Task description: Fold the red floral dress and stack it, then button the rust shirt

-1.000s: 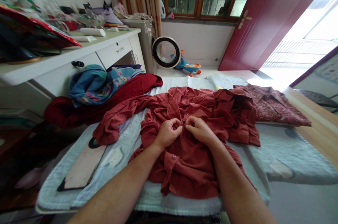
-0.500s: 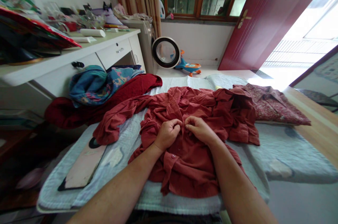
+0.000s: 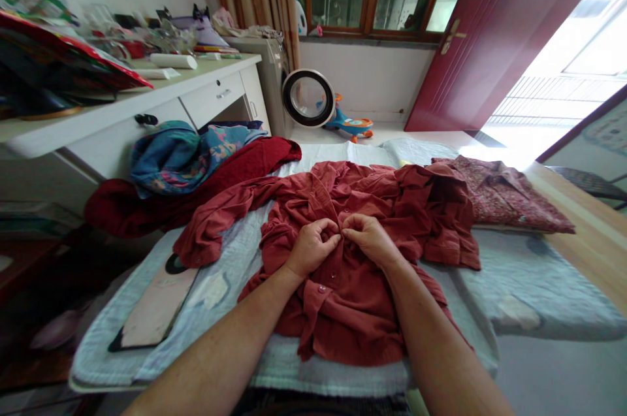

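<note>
A rust-red button-up shirt (image 3: 362, 311) lies spread, front up, on a pale blue cloth (image 3: 215, 311). My left hand (image 3: 313, 247) pinches the front edge of the shirt near its middle. Close beside it, my right hand (image 3: 371, 240) pinches the opposite edge, the fingertips of both hands almost meeting. Whatever button sits between the fingers is hidden. Below the hands a button (image 3: 322, 288) shows on the lower front. One sleeve (image 3: 206, 233) stretches to the left; the other (image 3: 450, 233) is bunched at the right.
A folded patterned garment (image 3: 509, 197) lies at the right. Dark red cloth (image 3: 122, 210) and a blue floral garment (image 3: 166, 158) are heaped at the left. A flat pinkish board (image 3: 151, 311) rests on the near left cloth. Behind stand a cluttered desk (image 3: 215, 86) and a washing machine's open door (image 3: 308, 97).
My left fingertips have moved slightly right, closer to my right fingertips at the shirt's front edge. The shirt stays in place, with one more button showing below the hands.
</note>
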The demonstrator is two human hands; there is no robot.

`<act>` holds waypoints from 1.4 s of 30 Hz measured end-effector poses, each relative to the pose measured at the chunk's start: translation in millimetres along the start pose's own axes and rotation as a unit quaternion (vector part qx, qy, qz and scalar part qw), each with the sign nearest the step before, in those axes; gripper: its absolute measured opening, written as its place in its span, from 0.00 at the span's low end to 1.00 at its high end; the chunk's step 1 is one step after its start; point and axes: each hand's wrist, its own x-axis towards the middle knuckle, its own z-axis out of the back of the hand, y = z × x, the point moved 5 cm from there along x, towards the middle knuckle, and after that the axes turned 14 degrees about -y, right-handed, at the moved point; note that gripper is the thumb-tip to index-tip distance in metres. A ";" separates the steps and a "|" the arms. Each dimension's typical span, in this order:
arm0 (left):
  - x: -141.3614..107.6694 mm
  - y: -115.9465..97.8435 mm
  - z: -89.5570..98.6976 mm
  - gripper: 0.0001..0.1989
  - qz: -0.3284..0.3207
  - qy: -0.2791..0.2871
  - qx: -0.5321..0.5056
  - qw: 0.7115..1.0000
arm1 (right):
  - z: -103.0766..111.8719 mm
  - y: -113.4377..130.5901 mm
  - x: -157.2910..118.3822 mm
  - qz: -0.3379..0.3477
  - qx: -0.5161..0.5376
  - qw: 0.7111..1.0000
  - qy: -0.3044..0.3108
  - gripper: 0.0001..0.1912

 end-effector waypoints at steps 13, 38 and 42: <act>-0.2 -6.5 1.5 0.03 -0.038 -0.019 0.038 0.998 | 1.1 2.5 1.0 0.057 -0.070 0.996 0.010 0.08; 1.0 -11.0 3.6 0.05 -0.079 -0.032 0.047 0.995 | 3.2 -0.1 4.0 0.052 -0.026 0.998 -0.027 0.06; 1.0 -8.0 4.1 0.06 -0.073 -0.033 0.043 0.996 | 1.8 -1.2 3.4 0.005 0.010 1.000 -0.011 0.06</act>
